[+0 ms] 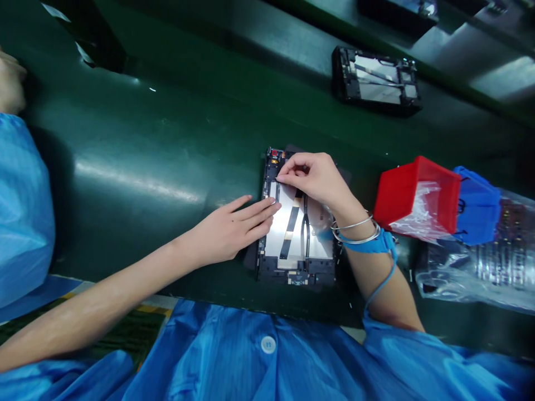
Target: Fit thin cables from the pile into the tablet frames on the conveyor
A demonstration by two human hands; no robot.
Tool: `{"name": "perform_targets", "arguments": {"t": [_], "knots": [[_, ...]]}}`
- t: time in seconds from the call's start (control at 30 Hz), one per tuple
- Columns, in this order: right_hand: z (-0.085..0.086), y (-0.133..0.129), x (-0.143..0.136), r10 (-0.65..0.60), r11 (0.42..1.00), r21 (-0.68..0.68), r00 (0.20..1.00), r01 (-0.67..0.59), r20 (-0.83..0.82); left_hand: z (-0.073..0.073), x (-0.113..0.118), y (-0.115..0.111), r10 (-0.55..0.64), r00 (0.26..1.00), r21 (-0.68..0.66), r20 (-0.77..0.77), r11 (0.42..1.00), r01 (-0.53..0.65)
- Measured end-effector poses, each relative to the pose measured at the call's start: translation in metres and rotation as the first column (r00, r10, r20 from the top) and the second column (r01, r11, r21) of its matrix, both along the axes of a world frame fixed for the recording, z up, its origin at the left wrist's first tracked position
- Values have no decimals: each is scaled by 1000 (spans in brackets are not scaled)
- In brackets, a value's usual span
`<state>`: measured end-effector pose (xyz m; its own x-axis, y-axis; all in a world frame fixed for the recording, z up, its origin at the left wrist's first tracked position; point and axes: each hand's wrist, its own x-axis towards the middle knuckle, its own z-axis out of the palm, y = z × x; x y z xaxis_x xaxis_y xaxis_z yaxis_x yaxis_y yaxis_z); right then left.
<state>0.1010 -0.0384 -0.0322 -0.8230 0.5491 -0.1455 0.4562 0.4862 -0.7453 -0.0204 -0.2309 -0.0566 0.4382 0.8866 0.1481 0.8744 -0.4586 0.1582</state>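
Note:
An opened device (320, 245) with a silver middle, black frame and dark cables lies on the green table (188, 139) in front of me. My left hand (234, 228) rests its spread fingertips on the device's left edge, holding nothing. Over the upper part of the device is my right hand (315, 177), thumb and index finger pinched together at the top of the silver area. Whatever is between those fingertips is too small to make out. Silver bangles and a blue strap (376, 243) circle my right wrist.
Another opened device (378, 81) sits at the back right. To the right stand a red bin (397, 195) with clear plastic inside, a blue bin (480, 206) and plastic-wrapped trays (501, 262). Another person's blue sleeve (23, 211) is at the left edge.

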Motion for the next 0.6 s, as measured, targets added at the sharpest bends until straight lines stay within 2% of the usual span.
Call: {"name": "perform_targets", "arguments": {"t": [0.1,0.2,0.3,0.4,0.47,0.5,0.53,0.6], "knots": [[-5,-1,0,3,999,48,1000,-3,-11,-1,-1,3,10,1000,8,21,1000,-11],[-2,-2,2,-16,990,139,999,21,-41,-2,-4,16,33,999,27,31,999,-34],[14,-7,19,-76,940,323,991,109,-110,-1,-9,36,62,996,29,68,997,-65],[35,-21,56,-136,877,446,983,177,-122,3,-15,45,109,969,3,222,994,-112],[41,-36,88,-162,853,497,986,161,-41,5,-15,36,182,898,10,400,979,-202],[40,-45,104,-187,841,522,982,146,25,5,-12,27,242,844,16,479,959,-283],[37,-53,118,-245,811,567,964,147,101,5,-7,16,315,789,9,528,926,-376],[26,-70,139,-334,771,629,905,101,264,2,10,-9,473,711,-34,520,843,-536]]}}
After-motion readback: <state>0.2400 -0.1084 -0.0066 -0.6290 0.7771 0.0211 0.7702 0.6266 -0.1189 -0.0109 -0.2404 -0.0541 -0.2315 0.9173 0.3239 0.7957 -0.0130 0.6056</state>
